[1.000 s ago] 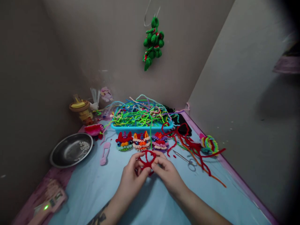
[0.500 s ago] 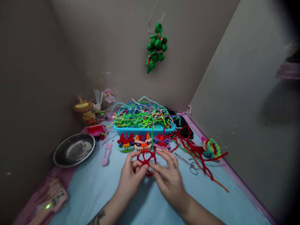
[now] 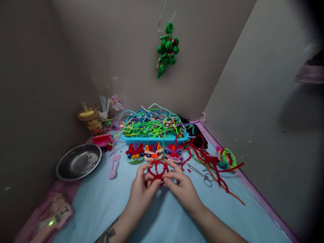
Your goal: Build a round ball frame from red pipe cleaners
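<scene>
Between my hands is a red pipe-cleaner frame (image 3: 158, 174), bent into several rounded loops. My left hand (image 3: 144, 184) pinches its left side between thumb and fingers. On its right side, the thumb and fingertips of my right hand (image 3: 178, 180) grip the red stems. Just beyond the frame stand three finished pipe-cleaner animal heads: a red one (image 3: 135, 153), an orange and cream one (image 3: 153, 153) and a purple one (image 3: 174, 153). Part of the frame is hidden behind my fingers.
A blue tray (image 3: 154, 139) heaped with coloured pipe cleaners stands at the back. Scissors (image 3: 201, 173) and loose red stems (image 3: 207, 157) lie to the right. At left are a metal bowl (image 3: 76, 168), a pink clip (image 3: 114, 166) and a pink glue gun (image 3: 57, 216).
My right thumb and fingers have shifted on the frame, the thumb now closer to my left thumb. The red frame has tilted slightly. The whole view has moved a little.
</scene>
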`<action>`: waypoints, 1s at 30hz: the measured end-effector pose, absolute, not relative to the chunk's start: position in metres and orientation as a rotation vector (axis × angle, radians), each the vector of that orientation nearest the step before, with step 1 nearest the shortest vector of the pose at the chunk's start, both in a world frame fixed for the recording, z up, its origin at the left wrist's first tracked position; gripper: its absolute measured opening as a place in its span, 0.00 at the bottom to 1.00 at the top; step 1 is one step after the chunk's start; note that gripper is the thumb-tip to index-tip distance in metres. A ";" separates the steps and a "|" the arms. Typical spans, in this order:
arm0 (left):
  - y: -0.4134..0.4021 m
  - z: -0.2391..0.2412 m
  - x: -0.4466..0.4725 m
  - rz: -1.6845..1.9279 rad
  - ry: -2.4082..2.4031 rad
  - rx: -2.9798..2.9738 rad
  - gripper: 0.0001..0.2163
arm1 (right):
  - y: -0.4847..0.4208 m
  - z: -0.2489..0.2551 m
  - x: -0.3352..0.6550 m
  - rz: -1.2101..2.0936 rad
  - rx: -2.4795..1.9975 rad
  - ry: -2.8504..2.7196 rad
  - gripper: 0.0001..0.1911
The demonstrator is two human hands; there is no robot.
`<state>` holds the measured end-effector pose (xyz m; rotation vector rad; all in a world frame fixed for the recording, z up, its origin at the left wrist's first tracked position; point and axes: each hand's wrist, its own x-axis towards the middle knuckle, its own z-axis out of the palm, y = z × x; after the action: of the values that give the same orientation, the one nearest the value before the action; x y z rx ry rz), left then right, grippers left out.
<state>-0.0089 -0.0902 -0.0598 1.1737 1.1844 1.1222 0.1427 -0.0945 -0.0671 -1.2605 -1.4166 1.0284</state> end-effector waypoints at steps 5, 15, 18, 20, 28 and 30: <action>-0.088 -0.057 -0.009 1.102 1.207 1.173 0.19 | -0.094 -0.068 0.142 1.022 -1.246 -1.392 0.06; -0.090 -0.050 -0.007 1.094 1.191 1.060 0.21 | -0.098 -0.071 0.140 0.769 -1.300 -1.455 0.05; -0.090 -0.050 -0.008 1.101 1.181 1.047 0.21 | -0.100 -0.072 0.140 0.653 -1.299 -1.496 0.04; -0.090 -0.051 -0.008 1.107 1.163 1.029 0.21 | -0.100 -0.072 0.140 0.591 -1.283 -1.558 0.05; -0.091 -0.051 -0.008 1.124 1.143 1.024 0.21 | -0.102 -0.070 0.136 0.645 -1.312 -1.618 0.05; -0.090 -0.051 -0.008 1.136 1.145 1.032 0.21 | -0.103 -0.070 0.136 0.640 -1.307 -1.596 0.05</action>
<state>-0.0081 -0.0905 -0.0512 1.0316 1.1451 1.1358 0.1358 -0.1026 -0.0705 -1.3074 -1.5962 0.6401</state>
